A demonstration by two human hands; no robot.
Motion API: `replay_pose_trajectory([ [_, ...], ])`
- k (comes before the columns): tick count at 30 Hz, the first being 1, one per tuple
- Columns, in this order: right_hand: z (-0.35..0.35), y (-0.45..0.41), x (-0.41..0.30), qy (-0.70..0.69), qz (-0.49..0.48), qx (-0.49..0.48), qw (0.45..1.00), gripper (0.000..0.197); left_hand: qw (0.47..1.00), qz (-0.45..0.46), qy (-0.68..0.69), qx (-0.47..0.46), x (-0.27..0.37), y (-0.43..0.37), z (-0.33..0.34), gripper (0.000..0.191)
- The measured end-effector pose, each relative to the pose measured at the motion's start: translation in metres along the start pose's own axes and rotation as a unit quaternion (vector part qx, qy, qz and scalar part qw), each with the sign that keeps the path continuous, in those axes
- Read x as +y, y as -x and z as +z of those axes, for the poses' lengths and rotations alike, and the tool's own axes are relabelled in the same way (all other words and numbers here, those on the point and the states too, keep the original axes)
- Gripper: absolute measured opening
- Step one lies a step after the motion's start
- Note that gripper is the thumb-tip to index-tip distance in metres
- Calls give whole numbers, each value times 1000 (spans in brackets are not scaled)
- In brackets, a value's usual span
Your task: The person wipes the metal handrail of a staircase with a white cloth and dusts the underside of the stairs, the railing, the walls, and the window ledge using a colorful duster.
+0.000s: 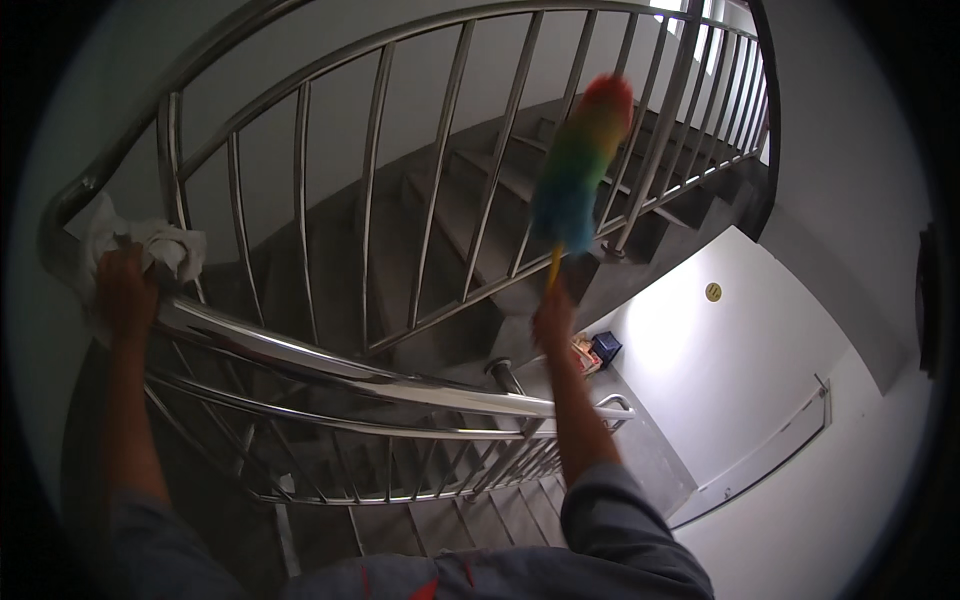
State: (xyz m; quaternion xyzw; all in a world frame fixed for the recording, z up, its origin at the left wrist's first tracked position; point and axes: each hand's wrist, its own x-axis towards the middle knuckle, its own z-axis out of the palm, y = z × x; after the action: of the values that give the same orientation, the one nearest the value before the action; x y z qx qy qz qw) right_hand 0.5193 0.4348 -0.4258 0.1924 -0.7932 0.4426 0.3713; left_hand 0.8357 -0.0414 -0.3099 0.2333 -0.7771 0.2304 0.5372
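My left hand (pixel 126 289) grips a white cloth (pixel 176 244) against the bend of the stainless-steel handrail (pixel 300 352) at the left. Part of the cloth bunches over the rail beside an upright post. In my right hand (pixel 553 319) is the yellow handle (pixel 556 266) of a rainbow-coloured duster. The fluffy duster head (pixel 581 169), red at the tip and blue near the handle, points up in front of the far railing's balusters (pixel 450 150). Both the duster and the right hand are blurred. Whether the duster touches a baluster I cannot tell.
Grey stairs (pixel 465 180) climb behind the far railing; another flight (pixel 450 517) descends below the near one. On the lower landing stand a dark blue crate (pixel 606 349) and some reddish items (pixel 586 354). A white door (pixel 757 457) and a round yellow sign (pixel 713 292) are on the walls.
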Motion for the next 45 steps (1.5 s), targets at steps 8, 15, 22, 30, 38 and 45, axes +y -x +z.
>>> replay_pose_trajectory([
  [8, -31, 212, -38, -184, 284, -22, 941, 31, 999, -34, 11, -41, -18, -2, -5, 22],
  [15, -34, 14, -91, -280, 128, 61, 950, 22, 1000, -5, 26, 2, -22, 7, 3, 27],
  [22, 55, 32, -34, -65, -1, 0, 998, 21, 998, -33, -21, -47, -8, 5, 4, 32],
  [30, -57, 242, -29, -144, 292, -41, 945, 23, 1000, -26, -6, -17, -6, 2, -12, 30],
  [38, -15, 22, -81, -223, 90, -25, 970, 27, 997, -54, 8, -58, 2, -4, -19, 28],
  [45, -2, 177, 28, 124, 75, -227, 963, 21, 998, -39, 37, -24, -3, 2, -15, 29],
])
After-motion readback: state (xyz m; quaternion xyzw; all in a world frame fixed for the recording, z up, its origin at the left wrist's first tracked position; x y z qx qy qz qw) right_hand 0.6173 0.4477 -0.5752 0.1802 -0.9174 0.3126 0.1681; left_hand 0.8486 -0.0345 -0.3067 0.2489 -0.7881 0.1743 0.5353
